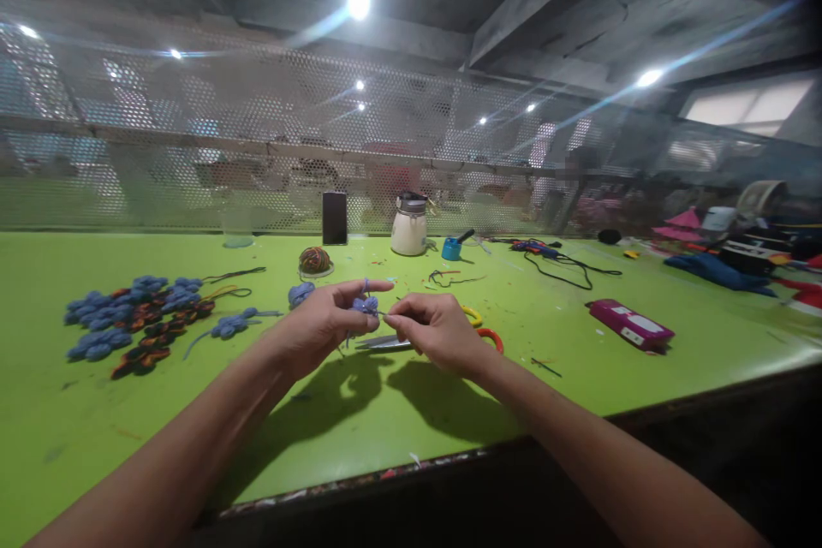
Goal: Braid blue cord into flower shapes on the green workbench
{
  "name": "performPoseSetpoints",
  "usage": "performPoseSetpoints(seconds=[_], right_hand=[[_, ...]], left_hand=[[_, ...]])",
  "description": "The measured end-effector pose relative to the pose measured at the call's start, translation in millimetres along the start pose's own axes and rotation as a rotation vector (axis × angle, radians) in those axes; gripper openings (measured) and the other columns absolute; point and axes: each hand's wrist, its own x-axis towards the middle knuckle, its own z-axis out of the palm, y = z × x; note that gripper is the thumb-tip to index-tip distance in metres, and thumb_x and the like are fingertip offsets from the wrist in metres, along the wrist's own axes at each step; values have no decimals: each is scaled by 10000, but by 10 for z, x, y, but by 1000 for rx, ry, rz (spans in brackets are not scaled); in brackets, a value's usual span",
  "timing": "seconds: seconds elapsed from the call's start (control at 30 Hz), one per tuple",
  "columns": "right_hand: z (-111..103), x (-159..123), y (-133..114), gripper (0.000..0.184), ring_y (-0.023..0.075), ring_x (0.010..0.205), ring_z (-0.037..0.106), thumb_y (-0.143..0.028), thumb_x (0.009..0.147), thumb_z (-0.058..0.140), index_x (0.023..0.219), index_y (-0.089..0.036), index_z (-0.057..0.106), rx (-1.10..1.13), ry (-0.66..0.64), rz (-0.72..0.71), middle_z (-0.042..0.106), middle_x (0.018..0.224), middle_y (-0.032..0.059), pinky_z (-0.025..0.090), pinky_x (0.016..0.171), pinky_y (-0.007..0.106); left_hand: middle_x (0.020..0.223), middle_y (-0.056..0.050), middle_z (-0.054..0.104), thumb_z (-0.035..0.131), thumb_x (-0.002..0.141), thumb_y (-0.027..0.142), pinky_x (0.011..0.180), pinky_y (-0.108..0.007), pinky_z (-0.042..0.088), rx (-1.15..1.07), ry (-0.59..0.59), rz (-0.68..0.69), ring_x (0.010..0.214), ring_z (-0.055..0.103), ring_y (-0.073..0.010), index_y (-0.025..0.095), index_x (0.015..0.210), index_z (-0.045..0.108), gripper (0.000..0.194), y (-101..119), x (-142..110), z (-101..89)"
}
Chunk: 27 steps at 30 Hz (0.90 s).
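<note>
My left hand (pixel 321 317) pinches a small blue crochet piece (pixel 366 306) between thumb and fingers. Blue yarn loops over its outstretched index finger. Close beside it, my right hand (pixel 430 321) is closed on a thin crochet hook (pixel 385 317), whose tip meets the crochet piece; most of the hook is hidden by the fingers. Under the right hand lie scissors (pixel 491 341) with red and yellow handles, blades pointing left. A blue yarn ball (pixel 300 294) sits just behind my left hand.
Blue crochet flowers (pixel 99 308) and dark orange-black ones (pixel 145 351) lie at left. Behind stand a multicoloured yarn ball (pixel 314 260), a phone (pixel 335 218), a cream jug (pixel 409 227) and a blue pot (pixel 451 249). A purple pack (pixel 631 325) lies at right on the green table (pixel 552 462).
</note>
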Motion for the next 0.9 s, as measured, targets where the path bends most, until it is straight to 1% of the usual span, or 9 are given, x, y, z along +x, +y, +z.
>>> performPoseSetpoints(seconds=[0.2, 0.33, 0.43, 0.57, 0.63, 0.73, 0.9], right_hand=[[-101, 56, 125, 133, 57, 469, 452, -235, 764, 626, 779, -113, 676, 156, -123, -72, 578, 572, -5, 360, 449, 189], [-129, 24, 162, 134, 56, 474, 450, -241, 772, 630, 791, -122, 689, 177, -156, -87, 590, 586, -3, 362, 455, 192], [-156, -3, 164, 129, 65, 515, 483, -237, 773, 634, 800, -127, 696, 189, -159, -123, 621, 637, 11, 385, 482, 196], [-219, -19, 148, 103, 84, 579, 534, -211, 764, 645, 793, -129, 701, 160, -165, -193, 650, 681, 28, 428, 543, 211], [-251, -19, 134, 93, 92, 597, 550, -203, 760, 648, 786, -132, 702, 137, -168, -233, 655, 682, 31, 444, 566, 223], [-287, -15, 112, 87, 105, 614, 568, -197, 763, 641, 782, -135, 699, 116, -183, -284, 660, 686, 38, 464, 591, 243], [-332, -18, 84, 82, 120, 625, 582, -179, 772, 625, 790, -136, 693, 75, -200, -329, 662, 697, 47, 491, 641, 282]], left_hand=[[759, -5, 595, 670, 580, 32, 610, -237, 336, -44, -86, -43, 660, 486, -92, 151, 1149, 598, 586, 8, -21, -25], [804, -18, 599, 672, 609, 44, 589, -233, 329, -34, -155, -75, 686, 495, -103, 177, 1232, 536, 652, -15, -19, -48], [842, -24, 608, 675, 620, 49, 612, -231, 346, -27, -181, -85, 727, 514, -112, 189, 1250, 518, 664, -19, -25, -43], [838, -26, 614, 697, 608, 49, 651, -226, 372, -53, -218, -77, 741, 528, -109, 176, 1217, 549, 640, -18, -43, -28], [805, -21, 605, 706, 603, 50, 636, -219, 371, -65, -235, -85, 713, 521, -99, 168, 1210, 557, 636, -19, -48, -26], [809, -27, 595, 708, 609, 53, 620, -213, 367, -86, -276, -105, 700, 504, -92, 165, 1220, 550, 641, -27, -47, -30], [774, -24, 565, 702, 644, 80, 599, -217, 358, -88, -357, -100, 668, 465, -92, 175, 1242, 534, 628, -53, -42, -39]])
